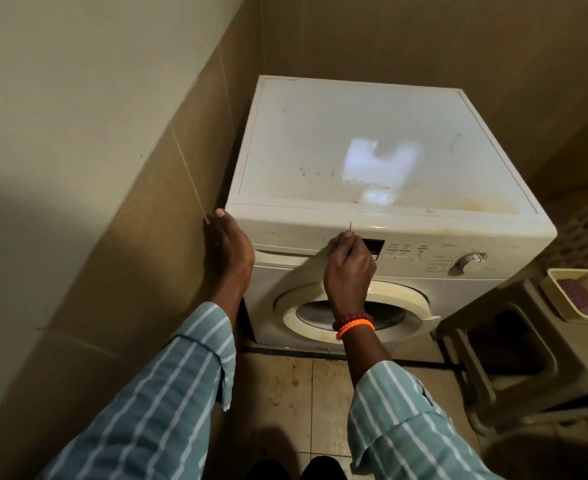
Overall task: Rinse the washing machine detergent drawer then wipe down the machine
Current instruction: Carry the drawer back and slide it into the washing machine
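just under the right hand (pixel 349 268) sits the drawer (pixel 290 242), the curved panel at the top left of the machine (pixel 372 161) front. the drawer looks shut or barely started out; a dark line runs under its lower edge, but i cannot tell if that is a gap or only shadow. the right hand is curled, fingers bunched against the drawer's right end beside the small dark display (pixel 372 244), with the thumb tip up at the seam. whether it really grips a lip there is hidden by the knuckles. the left hand (pixel 228 247) lies flat and pressed together against the near left corner of the machine, fingers pointing away, between the casing and the wall (pixel 112 237); it holds nothing and seems to steady the body.

by my reading the task is at its very start. the drawer is not out, so nothing is rinsed. the top beyond both hands shows specks and smears, and a yellow-brown stain lies to the right of the right hand along the front edge above the dial (pixel 469 261), so wiping is not done either. no cloth shows in either hand. left to do: pull the drawer free, rinse it, refit it, then wipe top and front.
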